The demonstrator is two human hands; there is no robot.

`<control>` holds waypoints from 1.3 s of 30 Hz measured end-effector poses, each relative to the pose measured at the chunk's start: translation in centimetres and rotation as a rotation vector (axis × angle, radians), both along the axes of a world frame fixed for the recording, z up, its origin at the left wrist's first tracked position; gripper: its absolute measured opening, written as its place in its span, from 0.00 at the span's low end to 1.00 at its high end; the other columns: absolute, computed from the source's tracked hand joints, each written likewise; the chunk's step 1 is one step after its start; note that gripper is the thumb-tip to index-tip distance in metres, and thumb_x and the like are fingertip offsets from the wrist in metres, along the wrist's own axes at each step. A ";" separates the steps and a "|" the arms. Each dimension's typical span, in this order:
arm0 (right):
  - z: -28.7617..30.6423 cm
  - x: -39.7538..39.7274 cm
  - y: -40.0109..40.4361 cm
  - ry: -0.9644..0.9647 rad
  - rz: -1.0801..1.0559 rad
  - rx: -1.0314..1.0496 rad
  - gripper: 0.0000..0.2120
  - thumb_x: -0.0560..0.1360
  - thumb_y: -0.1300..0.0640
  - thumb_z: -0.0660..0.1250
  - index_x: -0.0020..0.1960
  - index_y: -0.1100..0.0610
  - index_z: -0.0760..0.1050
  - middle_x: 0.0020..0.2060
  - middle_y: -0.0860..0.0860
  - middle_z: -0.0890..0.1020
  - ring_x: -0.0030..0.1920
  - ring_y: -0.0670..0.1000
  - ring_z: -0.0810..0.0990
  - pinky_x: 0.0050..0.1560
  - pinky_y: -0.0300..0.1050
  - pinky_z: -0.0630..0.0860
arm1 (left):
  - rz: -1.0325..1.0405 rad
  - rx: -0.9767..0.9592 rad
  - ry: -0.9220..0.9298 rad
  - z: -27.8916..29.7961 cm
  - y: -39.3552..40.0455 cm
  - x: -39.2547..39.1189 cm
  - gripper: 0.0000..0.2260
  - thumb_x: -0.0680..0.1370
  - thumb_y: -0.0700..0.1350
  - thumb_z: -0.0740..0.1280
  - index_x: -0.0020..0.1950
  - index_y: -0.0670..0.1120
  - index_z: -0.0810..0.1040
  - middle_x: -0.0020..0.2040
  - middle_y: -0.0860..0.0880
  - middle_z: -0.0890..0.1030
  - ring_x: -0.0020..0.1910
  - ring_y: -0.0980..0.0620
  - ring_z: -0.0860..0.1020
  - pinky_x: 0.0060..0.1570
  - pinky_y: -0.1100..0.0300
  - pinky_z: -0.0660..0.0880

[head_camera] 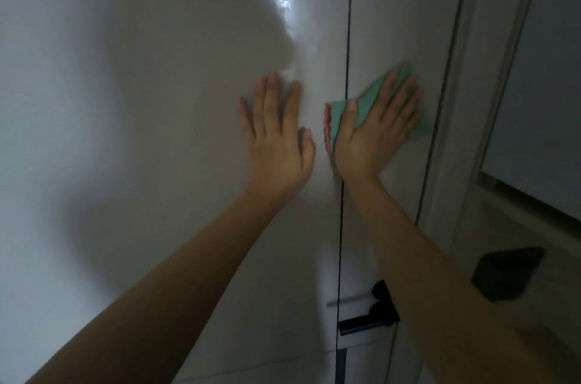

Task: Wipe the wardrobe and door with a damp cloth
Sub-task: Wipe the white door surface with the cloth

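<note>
Green cloth [371, 100] under R hand [374, 135], L hand [276, 138] flat on door [157, 100]

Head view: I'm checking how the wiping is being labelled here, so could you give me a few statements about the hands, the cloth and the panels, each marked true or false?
1. The right hand presses a green cloth flat against the panel. True.
2. The left hand holds a second cloth. False: it lies bare and open on the white left panel.
3. The cloth lies across the dark vertical gap between two panels. True.
4. The cloth has a red edge. True.
5. The black handle sits above the hands. False: it is lower down, beside the right forearm.
</note>
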State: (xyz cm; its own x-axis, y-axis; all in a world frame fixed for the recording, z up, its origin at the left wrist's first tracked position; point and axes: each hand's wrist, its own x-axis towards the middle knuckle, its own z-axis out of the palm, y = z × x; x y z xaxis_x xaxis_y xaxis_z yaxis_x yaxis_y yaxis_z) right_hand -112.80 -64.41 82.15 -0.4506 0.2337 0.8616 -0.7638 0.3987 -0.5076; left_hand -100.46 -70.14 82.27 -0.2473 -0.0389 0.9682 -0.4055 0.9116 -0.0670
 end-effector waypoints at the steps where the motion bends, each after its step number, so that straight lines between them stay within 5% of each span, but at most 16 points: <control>1: -1.4 0.2 0.0 -0.018 0.006 -0.015 0.31 0.81 0.43 0.47 0.75 0.63 0.58 0.73 0.64 0.62 0.74 0.65 0.58 0.74 0.59 0.50 | -0.007 0.003 -0.007 -0.1 0.2 -0.4 0.26 0.75 0.45 0.61 0.73 0.38 0.65 0.73 0.33 0.62 0.74 0.38 0.55 0.71 0.36 0.48; 6: -17.5 1.4 0.4 -0.351 0.084 -0.037 0.29 0.82 0.44 0.43 0.77 0.61 0.49 0.75 0.63 0.57 0.74 0.64 0.56 0.73 0.63 0.53 | -0.060 0.026 -0.060 -3.8 1.6 -2.1 0.26 0.75 0.43 0.61 0.72 0.36 0.66 0.72 0.32 0.63 0.74 0.37 0.55 0.72 0.37 0.48; 8: -20.9 1.9 0.6 -0.487 0.144 -0.111 0.30 0.82 0.41 0.40 0.75 0.60 0.46 0.75 0.62 0.54 0.74 0.66 0.55 0.76 0.55 0.46 | -0.070 0.019 -0.082 -6.0 2.2 -2.7 0.26 0.75 0.42 0.62 0.72 0.36 0.65 0.72 0.32 0.62 0.74 0.37 0.55 0.72 0.37 0.48; 10: -20.8 2.0 0.7 -0.573 0.161 -0.205 0.31 0.81 0.39 0.38 0.74 0.60 0.47 0.75 0.63 0.54 0.75 0.65 0.54 0.75 0.47 0.41 | -0.078 0.034 -0.086 -7.4 2.7 -3.3 0.26 0.76 0.42 0.62 0.73 0.36 0.64 0.72 0.32 0.61 0.74 0.37 0.54 0.73 0.39 0.47; 15: -15.1 0.5 0.1 -0.464 0.074 -0.274 0.30 0.82 0.43 0.42 0.75 0.64 0.52 0.74 0.66 0.58 0.74 0.63 0.54 0.74 0.55 0.46 | -0.051 0.027 -0.040 -7.6 2.7 -4.4 0.26 0.75 0.41 0.64 0.72 0.36 0.65 0.71 0.31 0.63 0.73 0.36 0.56 0.72 0.39 0.47; 18: -19.5 0.6 0.1 -0.504 0.102 -0.273 0.31 0.82 0.41 0.42 0.75 0.63 0.51 0.74 0.66 0.57 0.75 0.62 0.54 0.75 0.58 0.48 | -0.051 0.012 -0.044 -7.9 2.3 -4.5 0.25 0.76 0.41 0.65 0.72 0.36 0.66 0.71 0.31 0.64 0.72 0.36 0.58 0.72 0.39 0.48; 21: -25.1 2.0 0.8 -0.700 0.157 -0.326 0.38 0.80 0.37 0.38 0.75 0.68 0.52 0.74 0.67 0.55 0.75 0.65 0.54 0.76 0.49 0.44 | -0.062 0.022 -0.065 -8.1 2.3 -4.1 0.25 0.76 0.41 0.65 0.72 0.37 0.65 0.71 0.31 0.63 0.72 0.36 0.58 0.72 0.39 0.48; 24: -24.4 1.9 0.4 -0.725 0.146 -0.354 0.39 0.80 0.37 0.38 0.75 0.70 0.50 0.74 0.68 0.53 0.75 0.64 0.52 0.74 0.39 0.38 | -0.067 0.015 -0.093 -8.3 2.1 -3.7 0.25 0.77 0.42 0.63 0.72 0.37 0.65 0.72 0.32 0.63 0.73 0.36 0.57 0.72 0.40 0.47; 28: -21.7 2.1 -0.2 -0.596 0.161 -0.240 0.34 0.81 0.39 0.39 0.75 0.63 0.46 0.75 0.65 0.53 0.75 0.62 0.51 0.75 0.55 0.43 | -0.058 0.010 -0.151 -10.0 1.6 -2.5 0.25 0.77 0.45 0.61 0.72 0.37 0.65 0.72 0.32 0.61 0.73 0.36 0.56 0.72 0.39 0.47; 35: -23.7 3.6 -1.0 -0.666 0.178 -0.314 0.28 0.81 0.44 0.46 0.74 0.59 0.46 0.75 0.64 0.53 0.75 0.64 0.51 0.75 0.59 0.45 | 0.003 0.054 -0.241 -14.6 0.2 1.0 0.27 0.76 0.48 0.58 0.74 0.42 0.60 0.73 0.38 0.56 0.75 0.40 0.52 0.72 0.37 0.45; 39: -19.7 3.7 -1.9 -0.472 0.127 -0.244 0.28 0.81 0.48 0.48 0.75 0.65 0.52 0.74 0.67 0.56 0.75 0.63 0.51 0.74 0.63 0.46 | 0.039 0.099 -0.254 -15.8 -0.3 3.1 0.28 0.76 0.48 0.59 0.74 0.43 0.59 0.74 0.38 0.55 0.75 0.41 0.51 0.72 0.38 0.45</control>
